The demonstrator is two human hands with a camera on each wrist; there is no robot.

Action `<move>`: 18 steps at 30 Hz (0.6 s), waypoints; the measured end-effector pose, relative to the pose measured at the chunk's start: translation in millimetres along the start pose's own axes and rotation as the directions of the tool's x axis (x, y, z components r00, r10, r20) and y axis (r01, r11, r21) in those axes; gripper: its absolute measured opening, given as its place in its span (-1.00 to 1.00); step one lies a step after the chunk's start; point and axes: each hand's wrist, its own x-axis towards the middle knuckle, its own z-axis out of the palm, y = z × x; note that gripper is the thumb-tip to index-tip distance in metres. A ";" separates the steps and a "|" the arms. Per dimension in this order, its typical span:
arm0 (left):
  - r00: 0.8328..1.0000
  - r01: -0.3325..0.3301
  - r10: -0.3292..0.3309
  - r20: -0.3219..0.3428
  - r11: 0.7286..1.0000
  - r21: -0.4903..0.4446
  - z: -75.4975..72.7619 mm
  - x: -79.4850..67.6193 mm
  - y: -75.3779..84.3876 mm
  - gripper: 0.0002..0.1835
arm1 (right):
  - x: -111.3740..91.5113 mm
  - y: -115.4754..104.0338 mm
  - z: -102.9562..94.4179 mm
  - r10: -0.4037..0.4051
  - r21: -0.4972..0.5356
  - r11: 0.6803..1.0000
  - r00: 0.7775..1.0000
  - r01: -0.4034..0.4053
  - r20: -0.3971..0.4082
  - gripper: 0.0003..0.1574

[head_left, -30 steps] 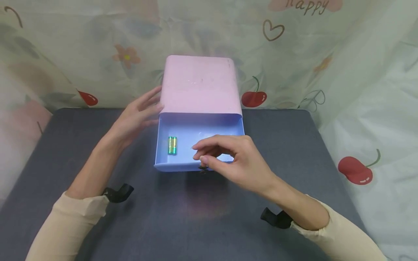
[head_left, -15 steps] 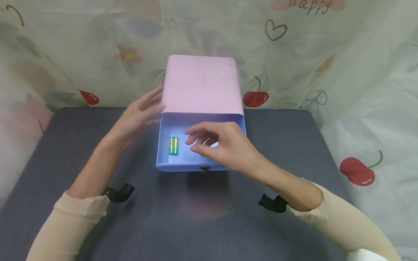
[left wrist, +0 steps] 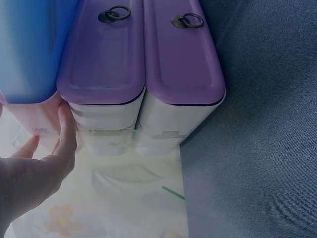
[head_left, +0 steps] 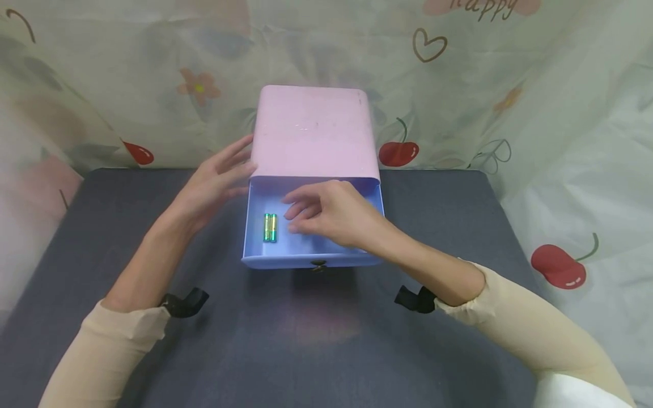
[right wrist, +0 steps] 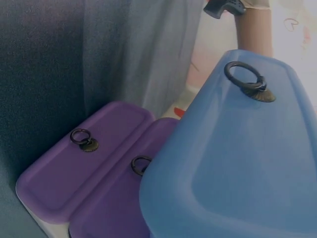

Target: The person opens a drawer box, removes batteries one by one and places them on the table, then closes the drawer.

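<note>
A pale pink drawer cabinet (head_left: 313,133) stands at the back of the table with its blue drawer (head_left: 280,262) pulled out. Two green-and-gold batteries (head_left: 270,228) lie side by side in the drawer's left part. Just right of them my right hand (head_left: 331,212) hovers inside the drawer, fingers bent, thumb apart, holding nothing visible. My left hand (head_left: 214,175) rests its fingertips against the cabinet's left side; in the left wrist view this hand (left wrist: 42,168) touches the pinkish side wall. The right wrist view shows the drawer's blue front (right wrist: 242,163) but not the right hand.
Below the blue drawer are two purple drawers (left wrist: 104,54) with metal ring pulls, both pushed in. A ring pull (head_left: 318,263) hangs on the blue front. The dark grey table (head_left: 326,340) ends before a patterned curtain (head_left: 306,45).
My right hand has left the ring pull at the drawer's front and moved up and left over the drawer, close to the batteries. The left hand stays against the cabinet.
</note>
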 end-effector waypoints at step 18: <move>1.000 -0.010 0.011 0.017 0.999 -0.033 -2.1 -0.9 -0.7 -0.24 | 30.7 6.8 11.7 0.093 -0.068 0.994 0.981 -0.083 0.167 -0.43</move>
